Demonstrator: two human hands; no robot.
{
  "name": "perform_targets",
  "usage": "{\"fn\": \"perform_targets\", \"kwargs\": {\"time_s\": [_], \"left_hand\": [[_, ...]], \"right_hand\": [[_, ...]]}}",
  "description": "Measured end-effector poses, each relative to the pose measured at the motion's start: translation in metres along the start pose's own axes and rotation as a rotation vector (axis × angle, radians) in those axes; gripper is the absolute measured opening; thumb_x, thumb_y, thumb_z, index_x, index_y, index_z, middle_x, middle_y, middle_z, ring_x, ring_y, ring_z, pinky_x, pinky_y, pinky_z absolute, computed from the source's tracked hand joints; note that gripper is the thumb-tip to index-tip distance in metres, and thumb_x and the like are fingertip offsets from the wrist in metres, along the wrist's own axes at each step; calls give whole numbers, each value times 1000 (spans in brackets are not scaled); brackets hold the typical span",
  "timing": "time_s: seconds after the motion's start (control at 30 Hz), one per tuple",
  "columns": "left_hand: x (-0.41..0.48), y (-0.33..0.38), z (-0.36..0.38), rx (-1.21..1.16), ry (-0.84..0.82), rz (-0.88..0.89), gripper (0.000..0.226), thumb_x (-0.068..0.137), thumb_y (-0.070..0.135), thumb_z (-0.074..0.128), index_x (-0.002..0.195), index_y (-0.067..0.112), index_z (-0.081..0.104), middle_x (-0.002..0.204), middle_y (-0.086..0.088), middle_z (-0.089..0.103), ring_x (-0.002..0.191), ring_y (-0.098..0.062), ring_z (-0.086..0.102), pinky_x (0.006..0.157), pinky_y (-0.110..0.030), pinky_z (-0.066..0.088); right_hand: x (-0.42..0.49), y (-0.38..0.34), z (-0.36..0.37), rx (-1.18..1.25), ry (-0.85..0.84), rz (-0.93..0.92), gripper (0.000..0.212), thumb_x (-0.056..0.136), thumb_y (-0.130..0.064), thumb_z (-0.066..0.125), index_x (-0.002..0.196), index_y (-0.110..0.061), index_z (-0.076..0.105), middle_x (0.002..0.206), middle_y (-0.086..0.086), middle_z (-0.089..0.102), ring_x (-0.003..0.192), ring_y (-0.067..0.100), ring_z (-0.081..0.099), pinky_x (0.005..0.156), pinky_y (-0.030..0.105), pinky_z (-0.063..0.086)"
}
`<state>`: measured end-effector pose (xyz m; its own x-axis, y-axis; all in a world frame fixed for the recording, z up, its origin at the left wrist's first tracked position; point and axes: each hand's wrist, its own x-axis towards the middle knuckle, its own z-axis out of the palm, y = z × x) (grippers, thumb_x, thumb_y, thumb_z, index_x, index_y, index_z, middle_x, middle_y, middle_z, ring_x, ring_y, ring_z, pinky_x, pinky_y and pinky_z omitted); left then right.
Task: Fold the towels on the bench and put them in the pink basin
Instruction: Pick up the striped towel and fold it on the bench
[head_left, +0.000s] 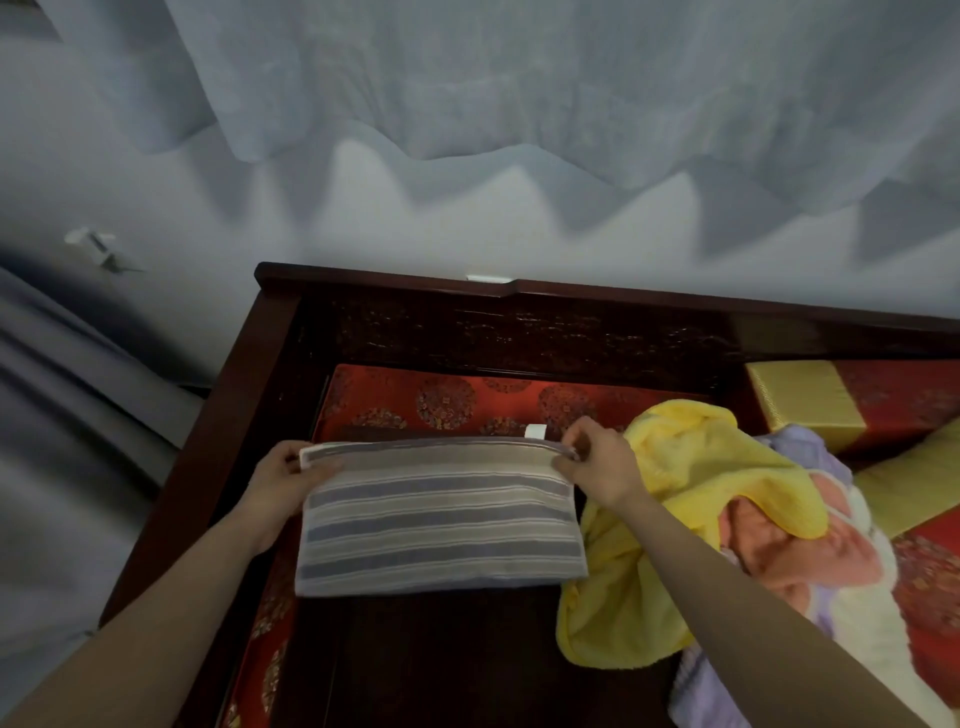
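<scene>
A grey and blue striped towel hangs doubled over in front of me, above the bench seat. My left hand grips its upper left corner. My right hand pinches the upper right corner, next to a small white tag. To the right lies a heap of unfolded towels: a yellow one on top, a pink one and a pale purple one under it. The pink basin is not in view.
The dark wooden bench has a carved backrest and a red patterned cushion. Red and gold pillows sit at the far right. Pale curtains hang behind, and grey fabric lies to the left.
</scene>
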<state>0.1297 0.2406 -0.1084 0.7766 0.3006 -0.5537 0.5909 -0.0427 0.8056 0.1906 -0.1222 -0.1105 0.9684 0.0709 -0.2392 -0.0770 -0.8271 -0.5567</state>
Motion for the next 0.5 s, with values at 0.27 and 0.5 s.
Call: {"fn": "perform_targets", "kwargs": {"time_s": [0.27, 0.5], "left_hand": [[9, 9, 6, 463, 199, 149, 70, 76, 21, 77, 134, 4, 41, 128, -17, 53, 114, -33, 54, 90, -43, 45], [-65, 55, 120, 340, -128, 436, 38, 79, 25, 73, 113, 21, 55, 99, 5, 64, 91, -10, 61, 83, -29, 49]], "right_hand": [[-5, 4, -2, -97, 14, 43, 44, 84, -40, 60, 123, -26, 47, 110, -4, 60, 110, 20, 51, 90, 43, 44], [-49, 80, -102, -12, -1, 74, 31, 74, -24, 72, 97, -37, 57, 96, -4, 67, 94, 20, 62, 85, 39, 50]]}}
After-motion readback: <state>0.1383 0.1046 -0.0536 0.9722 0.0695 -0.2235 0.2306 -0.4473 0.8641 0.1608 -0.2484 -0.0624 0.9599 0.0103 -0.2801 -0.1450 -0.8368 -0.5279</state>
